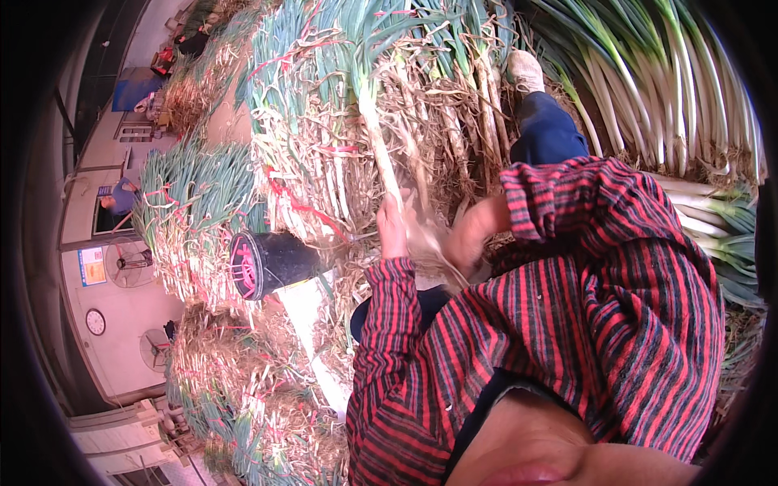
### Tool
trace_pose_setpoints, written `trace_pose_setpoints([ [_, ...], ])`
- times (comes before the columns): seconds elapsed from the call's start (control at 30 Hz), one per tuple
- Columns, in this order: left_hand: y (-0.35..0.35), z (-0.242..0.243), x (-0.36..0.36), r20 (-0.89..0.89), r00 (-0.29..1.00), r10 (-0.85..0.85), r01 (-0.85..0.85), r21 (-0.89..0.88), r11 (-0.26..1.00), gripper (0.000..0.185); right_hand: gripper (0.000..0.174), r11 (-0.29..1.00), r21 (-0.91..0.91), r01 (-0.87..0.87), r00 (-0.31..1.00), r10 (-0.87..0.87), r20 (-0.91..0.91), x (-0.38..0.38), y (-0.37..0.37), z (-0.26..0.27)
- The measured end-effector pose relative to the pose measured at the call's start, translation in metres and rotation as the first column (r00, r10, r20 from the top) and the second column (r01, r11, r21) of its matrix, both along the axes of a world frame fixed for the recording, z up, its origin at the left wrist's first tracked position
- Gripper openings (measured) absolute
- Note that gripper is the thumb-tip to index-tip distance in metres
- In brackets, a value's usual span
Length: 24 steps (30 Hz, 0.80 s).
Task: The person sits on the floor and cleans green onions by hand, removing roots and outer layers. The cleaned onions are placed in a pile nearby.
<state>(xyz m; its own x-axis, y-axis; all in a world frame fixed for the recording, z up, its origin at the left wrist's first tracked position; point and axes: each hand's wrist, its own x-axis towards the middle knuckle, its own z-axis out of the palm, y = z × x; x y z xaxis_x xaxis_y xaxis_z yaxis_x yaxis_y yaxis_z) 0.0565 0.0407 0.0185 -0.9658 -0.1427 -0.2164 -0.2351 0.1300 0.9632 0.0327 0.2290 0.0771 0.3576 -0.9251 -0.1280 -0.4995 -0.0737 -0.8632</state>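
My left hand (pixel 392 228) is closed around the lower white part of a long green onion (pixel 378 140), whose green leaves point away from me. Close by on the right, my right hand (pixel 471 237) is blurred, with its fingers curled. Pale, dry outer layers (pixel 428 234) hang blurred between the two hands; whether the right fingers grip them cannot be told. Untrimmed green onions (pixel 453 130) with brown, dry husks lie in front of my hands. The root end of the held onion is hidden near my left hand.
Cleaned long onions (pixel 681 115) lie at the right. Bundles with red ties (pixel 328 152) stand at front left, near a black bucket (pixel 276 264) holding pink ties. My shoe (pixel 526 71) rests among the onions. Another person (pixel 124 195) is far left, near wall fans.
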Motion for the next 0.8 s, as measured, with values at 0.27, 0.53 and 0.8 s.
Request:
trace_pose_setpoints([
  [0.27, 0.004, -0.014, 0.075, -0.031, 0.992, -0.126, 0.129, 0.245, 0.961, 0.033, 0.038, 0.006, 0.290, 0.957, -0.150, -0.846, 0.512, -0.160, 0.009, -0.057],
  [0.53, 0.042, 0.042, -0.016, 0.005, 0.997, -0.074, 0.074, -0.011, 0.997, 0.047, 0.031, 0.320, 0.304, 0.897, -0.268, -0.154, 0.951, -0.141, -0.021, -0.042],
  [0.8, 0.050, 0.042, -0.125, -0.368, 0.915, -0.168, 0.053, -0.302, 0.952, 0.031, 0.044, 0.223, 0.388, 0.894, -0.324, -0.275, 0.905, -0.140, -0.009, -0.045],
])
